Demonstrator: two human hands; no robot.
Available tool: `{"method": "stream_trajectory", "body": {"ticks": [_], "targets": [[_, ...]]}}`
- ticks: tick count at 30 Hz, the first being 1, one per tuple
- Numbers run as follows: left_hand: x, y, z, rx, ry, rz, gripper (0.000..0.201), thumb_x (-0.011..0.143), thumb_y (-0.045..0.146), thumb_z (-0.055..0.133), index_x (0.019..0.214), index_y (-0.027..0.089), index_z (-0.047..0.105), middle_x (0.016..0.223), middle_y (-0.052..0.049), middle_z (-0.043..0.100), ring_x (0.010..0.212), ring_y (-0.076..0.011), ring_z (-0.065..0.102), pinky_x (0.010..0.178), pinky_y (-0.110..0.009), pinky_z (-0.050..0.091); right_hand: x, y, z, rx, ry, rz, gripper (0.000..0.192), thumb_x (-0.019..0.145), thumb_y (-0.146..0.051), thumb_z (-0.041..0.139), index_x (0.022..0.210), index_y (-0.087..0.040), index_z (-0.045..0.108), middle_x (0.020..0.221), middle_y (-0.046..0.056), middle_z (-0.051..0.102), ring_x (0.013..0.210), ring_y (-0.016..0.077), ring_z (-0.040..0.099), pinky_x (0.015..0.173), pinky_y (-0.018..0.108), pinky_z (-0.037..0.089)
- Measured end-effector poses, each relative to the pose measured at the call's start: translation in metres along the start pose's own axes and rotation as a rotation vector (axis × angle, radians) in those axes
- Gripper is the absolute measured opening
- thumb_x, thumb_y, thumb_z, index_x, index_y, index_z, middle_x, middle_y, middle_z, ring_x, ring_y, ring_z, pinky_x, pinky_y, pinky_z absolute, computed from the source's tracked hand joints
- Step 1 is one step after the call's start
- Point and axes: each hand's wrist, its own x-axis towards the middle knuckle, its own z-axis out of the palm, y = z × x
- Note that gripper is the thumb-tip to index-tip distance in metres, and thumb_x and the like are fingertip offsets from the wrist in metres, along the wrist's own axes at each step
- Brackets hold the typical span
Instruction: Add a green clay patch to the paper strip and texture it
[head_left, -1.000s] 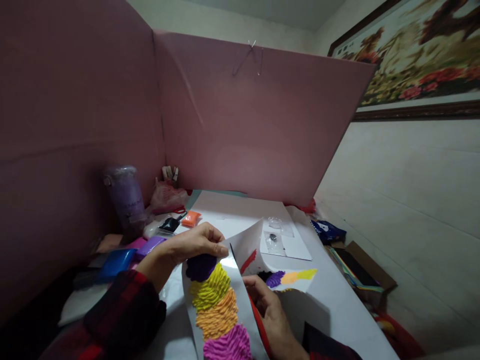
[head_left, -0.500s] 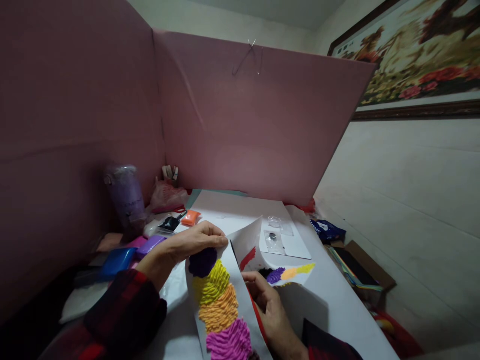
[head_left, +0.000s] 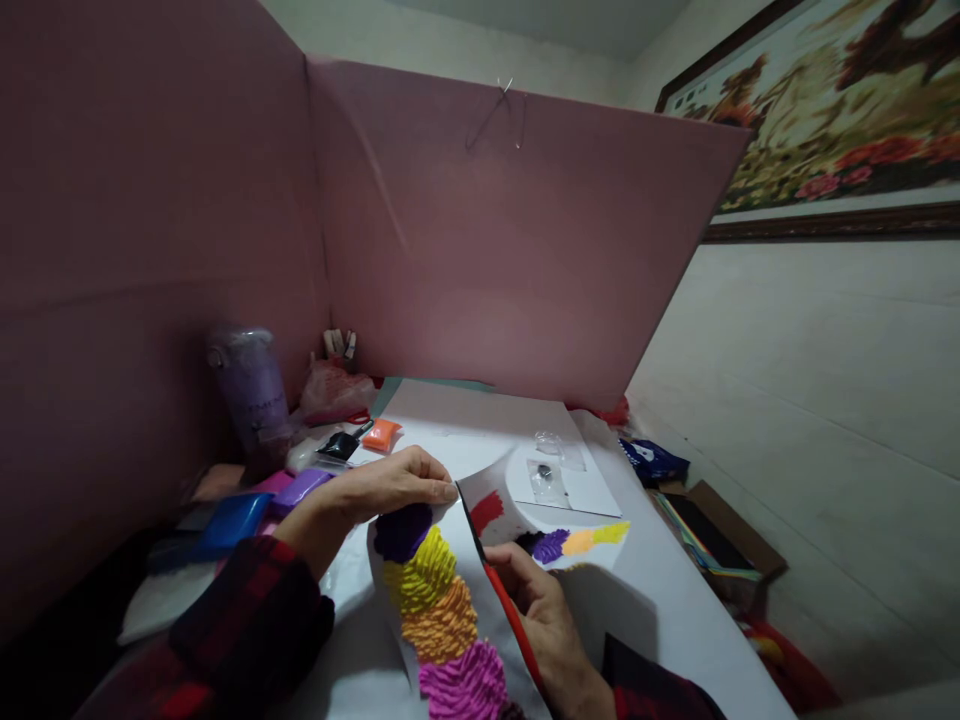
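I see my left grip [head_left: 397,482] pinching a clay-textured paper strip [head_left: 491,625] by its top edge; below right, my right grip [head_left: 547,618] curls round red-handled scissors [head_left: 517,625]. The strip seems light, floppy: hold bare margins.

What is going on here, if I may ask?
A person's left hand pinches the top of a white sheet bearing textured purple, yellow, orange and magenta patches. The right hand holds red-handled scissors along the sheet's right edge. Another colour-patched paper section curls beyond that hand.
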Motion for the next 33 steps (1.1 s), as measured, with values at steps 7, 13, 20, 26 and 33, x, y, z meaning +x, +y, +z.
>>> {"method": "stream_trajectory", "body": {"ticks": [7, 13, 20, 26, 33], "targets": [[0.002, -0.005, -0.002, 0.01, -0.018, 0.005, 0.035, 0.07, 0.047, 0.064, 0.057, 0.016, 0.054, 0.05, 0.006, 0.041, 0.044, -0.0067, 0.03, 0.045, -0.023, 0.021, -0.003, -0.002, 0.002, 0.04, -0.009, -0.007, 0.035, 0.064, -0.043, 0.085, 0.084, -0.022, 0.065, 0.079, 0.001, 0.071, 0.081, 0.0216, 0.067, 0.075, 0.03, 0.049], [0.001, -0.006, -0.002, -0.001, -0.018, 0.008, 0.036, 0.071, 0.049, 0.063, 0.059, 0.016, 0.053, 0.051, 0.006, 0.041, 0.044, -0.0066, 0.031, 0.044, -0.023, 0.022, -0.002, -0.002, 0.002, -0.046, -0.028, -0.04, 0.033, 0.07, -0.041, 0.081, 0.088, -0.02, 0.062, 0.083, 0.003, 0.071, 0.082, 0.0211, 0.067, 0.073, 0.029, 0.048], [0.0, -0.006, -0.001, 0.002, -0.036, 0.011, 0.038, 0.071, 0.048, 0.063, 0.056, 0.016, 0.05, 0.05, 0.007, 0.038, 0.044, -0.0061, 0.027, 0.044, -0.023, 0.02, -0.002, -0.004, 0.001, -0.133, -0.044, -0.05, 0.03, 0.077, -0.038, 0.076, 0.094, -0.019, 0.06, 0.082, 0.002, 0.07, 0.077, 0.0172, 0.065, 0.067, 0.024, 0.045], [0.003, -0.01, -0.001, 0.01, -0.05, 0.012, 0.036, 0.073, 0.046, 0.061, 0.056, 0.017, 0.048, 0.051, 0.007, 0.037, 0.046, -0.0064, 0.027, 0.045, -0.023, 0.021, -0.001, -0.008, 0.002, -0.045, -0.057, -0.014, 0.03, 0.072, -0.038, 0.08, 0.086, -0.021, 0.06, 0.081, 0.0, 0.068, 0.076, 0.0156, 0.062, 0.067, 0.023, 0.045], [0.004, -0.012, -0.002, 0.069, -0.005, -0.018, 0.032, 0.072, 0.045, 0.061, 0.059, 0.016, 0.054, 0.052, 0.005, 0.042, 0.046, -0.0069, 0.031, 0.045, -0.023, 0.023, 0.002, 0.0, -0.002, -0.07, 0.002, -0.029, 0.034, 0.074, -0.047, 0.076, 0.086, -0.019, 0.061, 0.067, -0.004, 0.058, 0.059, 0.0089, 0.051, 0.056, 0.019, 0.041]]}}
